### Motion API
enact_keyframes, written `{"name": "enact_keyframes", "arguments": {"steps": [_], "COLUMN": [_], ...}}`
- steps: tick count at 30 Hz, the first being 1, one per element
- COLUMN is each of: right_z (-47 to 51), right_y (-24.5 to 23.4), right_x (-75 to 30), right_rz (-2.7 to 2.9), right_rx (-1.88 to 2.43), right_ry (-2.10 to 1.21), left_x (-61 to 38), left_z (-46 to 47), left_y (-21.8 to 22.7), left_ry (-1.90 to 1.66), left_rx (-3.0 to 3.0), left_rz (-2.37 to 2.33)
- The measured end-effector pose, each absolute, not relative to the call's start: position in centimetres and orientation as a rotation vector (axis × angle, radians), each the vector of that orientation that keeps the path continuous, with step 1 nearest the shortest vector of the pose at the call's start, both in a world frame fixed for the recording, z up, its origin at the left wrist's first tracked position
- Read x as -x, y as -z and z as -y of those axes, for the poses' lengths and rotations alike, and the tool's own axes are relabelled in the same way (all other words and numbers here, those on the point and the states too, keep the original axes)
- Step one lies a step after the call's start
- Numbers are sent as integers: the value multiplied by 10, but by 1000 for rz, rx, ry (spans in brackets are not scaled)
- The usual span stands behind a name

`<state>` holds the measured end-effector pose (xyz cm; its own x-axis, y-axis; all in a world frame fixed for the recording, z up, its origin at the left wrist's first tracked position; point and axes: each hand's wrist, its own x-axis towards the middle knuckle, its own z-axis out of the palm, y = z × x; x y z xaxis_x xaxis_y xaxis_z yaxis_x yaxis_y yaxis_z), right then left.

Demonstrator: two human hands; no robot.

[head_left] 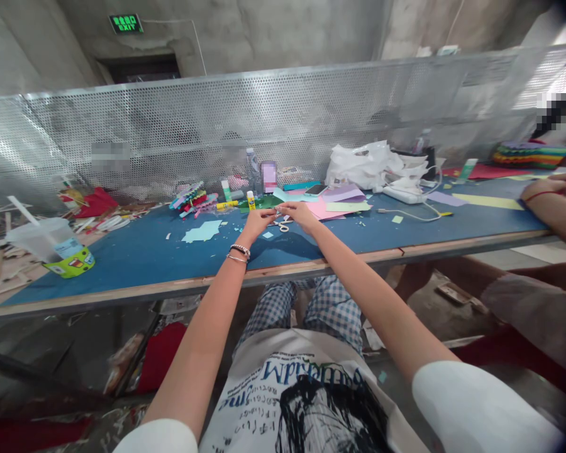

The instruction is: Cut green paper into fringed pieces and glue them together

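Over the blue tabletop (pixel 207 255), my left hand (pixel 260 221) and my right hand (pixel 296 214) meet with their fingertips close together. Both are closed in a pinch around something small that I cannot make out. Just below the fingertips lie white-handled scissors (pixel 283 227), partly hidden. A yellow glue stick (pixel 251 201) stands upright behind my left hand. Green paper (pixel 266 202) lies behind the fingers, and pink paper (pixel 327 209) is to the right of my right hand. A cut light-blue sheet (pixel 202 231) rests on the left, with small scraps around it.
A lidded plastic cup with a straw (pixel 51 242) stands at the table's left end. A white plastic bag (pixel 358 165), a phone (pixel 316 189) and a white cable (pixel 419 216) lie to the right. Another person's arm (pixel 554 204) rests at far right. A perforated metal panel (pixel 264 119) runs behind.
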<state>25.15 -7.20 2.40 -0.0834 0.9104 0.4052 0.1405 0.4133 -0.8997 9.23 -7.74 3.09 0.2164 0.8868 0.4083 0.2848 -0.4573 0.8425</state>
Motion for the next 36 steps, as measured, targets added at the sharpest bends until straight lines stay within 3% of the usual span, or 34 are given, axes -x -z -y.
{"name": "enact_keyframes", "arguments": {"steps": [21,36], "right_z": [69,69], "right_y": [-23,-19], "right_x": [-252,-253], "right_rz": [1503,1399], "right_rx": [893,1007], "right_ry": [-808,-1101], "left_x": [-89,-94], "left_z": [70,65], "left_y": [-21,-18], "left_ry": [-1094,-1188], "left_rx": [-1784,-2023], "left_rz": [-948,-1107]}}
